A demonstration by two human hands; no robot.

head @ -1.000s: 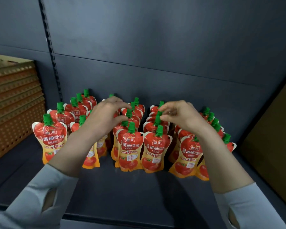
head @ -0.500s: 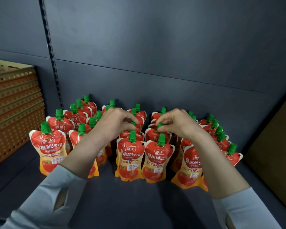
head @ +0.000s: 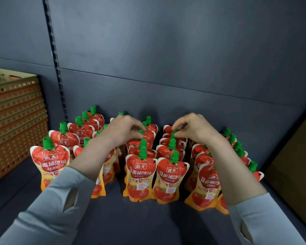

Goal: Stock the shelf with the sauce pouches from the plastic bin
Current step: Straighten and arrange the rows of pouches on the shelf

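Several red-and-orange tomato sauce pouches [head: 170, 175] with green caps stand upright in rows on the dark shelf [head: 148, 221]. My left hand [head: 121, 130] reaches over the middle-left row, its fingertips pinching the green cap of a pouch [head: 140, 140] in that row. My right hand [head: 193, 127] hovers over the neighbouring row and pinches the green cap of a pouch [head: 173, 138] there. Both forearms cross above the front pouches and hide parts of them.
A perforated orange-beige plastic bin [head: 12, 117] sits at the left end of the shelf. The dark back panel [head: 166, 68] rises behind the rows, with a slotted upright [head: 57, 68] at left. A brown board [head: 297, 174] stands at the right.
The view has tilted so the pouches sit lower in frame. Both hands have stayed on the caps in the middle rows, shifting only slightly.
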